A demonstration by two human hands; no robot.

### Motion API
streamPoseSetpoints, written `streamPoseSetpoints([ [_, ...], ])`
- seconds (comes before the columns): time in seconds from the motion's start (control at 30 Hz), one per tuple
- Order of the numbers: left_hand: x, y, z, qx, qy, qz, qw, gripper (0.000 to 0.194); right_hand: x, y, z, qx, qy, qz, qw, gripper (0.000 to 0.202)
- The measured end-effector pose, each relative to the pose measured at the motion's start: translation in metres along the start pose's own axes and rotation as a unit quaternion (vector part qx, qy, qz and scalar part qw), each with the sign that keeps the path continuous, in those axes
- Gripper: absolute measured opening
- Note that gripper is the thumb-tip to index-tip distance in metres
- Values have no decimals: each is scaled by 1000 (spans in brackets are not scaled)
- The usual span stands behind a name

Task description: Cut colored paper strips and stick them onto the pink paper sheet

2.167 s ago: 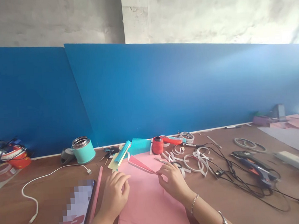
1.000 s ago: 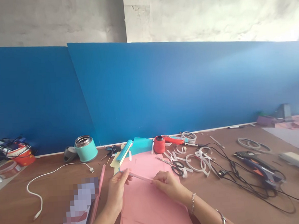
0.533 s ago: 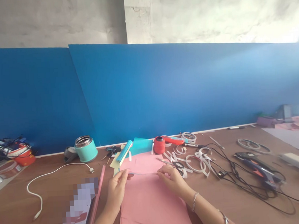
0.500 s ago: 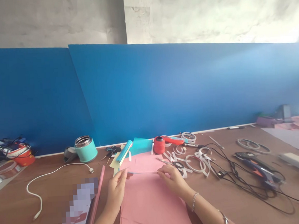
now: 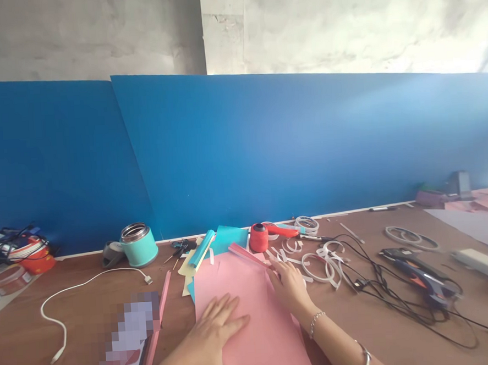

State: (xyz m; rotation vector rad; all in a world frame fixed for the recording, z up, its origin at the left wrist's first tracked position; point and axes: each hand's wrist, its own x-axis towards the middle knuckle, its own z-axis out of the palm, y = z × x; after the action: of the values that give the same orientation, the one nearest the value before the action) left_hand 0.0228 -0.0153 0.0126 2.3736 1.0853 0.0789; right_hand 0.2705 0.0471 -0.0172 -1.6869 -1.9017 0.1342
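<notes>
A: So what's the left hand (image 5: 214, 336) doing in the head view?
B: Its grip's spread wide, palm down on the flat pink paper sheets (image 5: 255, 297).
A: And the right hand (image 5: 291, 290)?
B: That grip's pinching the near end of a narrow folded pink paper strip (image 5: 248, 255), slanting over the sheets' far right part.
A: Anything else on the brown worktop (image 5: 90, 305)?
B: Yeah, a round red spool (image 5: 258, 239) by the sheets' far edge, a teal metal-rimmed jar (image 5: 139, 249) off to their left, curly white strips (image 5: 327, 251) to their right.
</notes>
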Motion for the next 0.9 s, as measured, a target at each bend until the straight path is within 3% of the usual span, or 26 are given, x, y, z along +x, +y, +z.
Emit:
streamPoseSetpoints([
  [0.17, 0, 4, 6, 71, 74, 24, 994, 76, -4, -3, 0, -52, 4, -18, 998, 53],
  [0.3, 6, 8, 19, 151, 172, 106, 968, 18, -5, -7, -2, -45, -11, -56, 997, 45],
  [0.4, 10, 9, 25, 172, 241, 119, 948, 19, -6, -8, -6, 19, -15, -106, 994, 44],
  [0.53, 10, 9, 25, 159, 357, 33, 920, 25, -12, -13, -11, 156, -94, -201, 962, 60],
  [0.6, 10, 11, 25, 123, 361, 9, 924, 28, -16, -18, -11, 193, -141, -214, 947, 58],
  [0.7, 9, 10, 20, 6, 322, -1, 947, 23, -19, -22, -9, 217, -148, -211, 941, 41],
  [0.77, 10, 2, 12, -69, 337, -43, 938, 21, -19, -23, -7, 228, -138, -210, 941, 39],
  [0.8, 10, -5, 7, -81, 374, -78, 920, 24, -18, -23, -7, 229, -136, -210, 941, 40],
  [0.9, 10, -33, -10, -59, 427, -168, 887, 31, -15, -22, -7, 208, -141, -211, 945, 42],
])
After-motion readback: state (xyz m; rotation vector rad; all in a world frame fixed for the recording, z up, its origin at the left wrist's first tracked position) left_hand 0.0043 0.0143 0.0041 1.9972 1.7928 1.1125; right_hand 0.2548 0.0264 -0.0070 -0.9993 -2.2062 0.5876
